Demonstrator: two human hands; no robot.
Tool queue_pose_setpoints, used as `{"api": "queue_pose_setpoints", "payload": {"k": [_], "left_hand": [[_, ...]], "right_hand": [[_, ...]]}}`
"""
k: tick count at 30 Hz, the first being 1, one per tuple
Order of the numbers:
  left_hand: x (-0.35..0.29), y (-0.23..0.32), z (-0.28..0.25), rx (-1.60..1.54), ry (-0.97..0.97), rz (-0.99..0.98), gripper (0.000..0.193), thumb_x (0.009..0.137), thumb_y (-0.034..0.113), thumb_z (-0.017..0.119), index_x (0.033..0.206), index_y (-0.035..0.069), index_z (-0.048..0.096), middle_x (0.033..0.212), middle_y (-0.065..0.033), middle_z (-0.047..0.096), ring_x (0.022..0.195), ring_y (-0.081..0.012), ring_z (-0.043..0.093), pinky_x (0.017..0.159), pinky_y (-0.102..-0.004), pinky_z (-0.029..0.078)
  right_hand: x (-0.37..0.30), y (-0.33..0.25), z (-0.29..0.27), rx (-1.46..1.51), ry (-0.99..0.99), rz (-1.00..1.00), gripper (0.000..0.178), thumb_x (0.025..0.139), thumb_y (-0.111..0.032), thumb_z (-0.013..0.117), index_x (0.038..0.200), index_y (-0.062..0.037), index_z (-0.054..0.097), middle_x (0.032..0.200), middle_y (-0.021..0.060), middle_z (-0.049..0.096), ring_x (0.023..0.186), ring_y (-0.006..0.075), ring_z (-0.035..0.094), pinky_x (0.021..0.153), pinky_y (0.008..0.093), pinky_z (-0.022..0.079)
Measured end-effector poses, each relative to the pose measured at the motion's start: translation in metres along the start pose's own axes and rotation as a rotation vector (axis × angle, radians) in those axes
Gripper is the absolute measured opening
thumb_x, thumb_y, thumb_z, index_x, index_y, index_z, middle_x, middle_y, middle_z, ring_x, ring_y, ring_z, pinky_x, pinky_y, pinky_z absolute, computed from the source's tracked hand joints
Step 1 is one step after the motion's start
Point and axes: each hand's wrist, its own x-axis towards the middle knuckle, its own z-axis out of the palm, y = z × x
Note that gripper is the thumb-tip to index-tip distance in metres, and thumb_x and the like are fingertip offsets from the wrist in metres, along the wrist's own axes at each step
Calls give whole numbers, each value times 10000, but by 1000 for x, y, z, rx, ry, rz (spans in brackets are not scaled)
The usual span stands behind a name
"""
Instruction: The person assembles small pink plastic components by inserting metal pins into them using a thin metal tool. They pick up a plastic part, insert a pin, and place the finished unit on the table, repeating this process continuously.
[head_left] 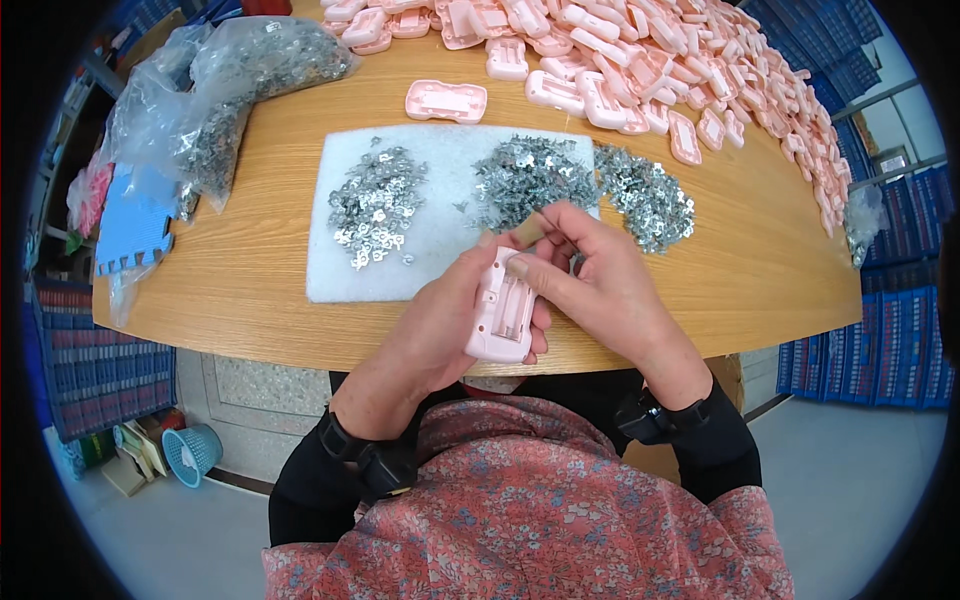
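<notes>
My left hand [438,318] grips a pale pink plastic casing [505,318], tilted upright, its hollow side with a long battery slot facing me. At the casing's top end, my right hand [595,275] has its fingers curled in, with the thumb pressed against the slot's upper end. Whatever those fingers pinch is hidden. A tan wrap [530,230] shows by the meeting fingertips. Just beyond lies a white foam mat [440,270] bearing a left pile of small metal pieces [378,205] and a denser pile of metal pieces [535,180] behind my right hand.
Another metal heap [650,200] lies right of the mat on the wooden table [760,270]. One pink casing [446,101] sits alone behind the mat; a large heap of pink casings [660,60] fills the far right. Plastic bags of metal parts [215,120] and a blue foam tile [130,225] are left.
</notes>
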Motion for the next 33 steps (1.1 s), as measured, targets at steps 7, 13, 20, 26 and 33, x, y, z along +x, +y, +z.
{"api": "queue_pose_setpoints", "payload": {"k": [7,13,20,26,33], "left_hand": [[3,-5,-1,-8,21,-71,563,1065,456,194,1205,24,527,827,-146,667,678,-263,685,623,-368,577],[4,-6,-4,-51,-41,-23,541,1066,446,177,1406,84,391,854,-169,673,685,-274,691,617,-378,583],[1,-1,2,33,-62,14,589,1065,457,170,1456,50,336,900,-186,673,727,-263,701,642,-374,601],[-8,-3,-5,654,169,266,412,1051,237,390,1404,31,445,975,-142,679,924,-209,684,784,-299,550],[-15,11,8,1252,147,431,377,991,150,474,1337,2,465,909,-256,644,854,-375,666,743,-433,502]], "right_hand": [[0,-7,-3,53,-74,118,216,875,-173,727,992,-21,629,796,-28,547,720,54,491,643,220,434],[-1,-2,-5,99,-34,67,241,904,-178,691,1081,-34,614,845,-13,580,773,65,528,680,236,460],[-2,2,-6,493,-166,182,222,948,-183,653,1096,-27,599,860,-26,606,752,39,540,668,228,464],[-4,15,-9,475,-169,206,181,949,-182,654,1008,-24,588,851,-18,605,782,45,558,694,228,469],[-9,10,-7,406,-113,145,206,943,-176,661,1046,-23,568,841,-3,605,791,50,558,711,226,469]]}}
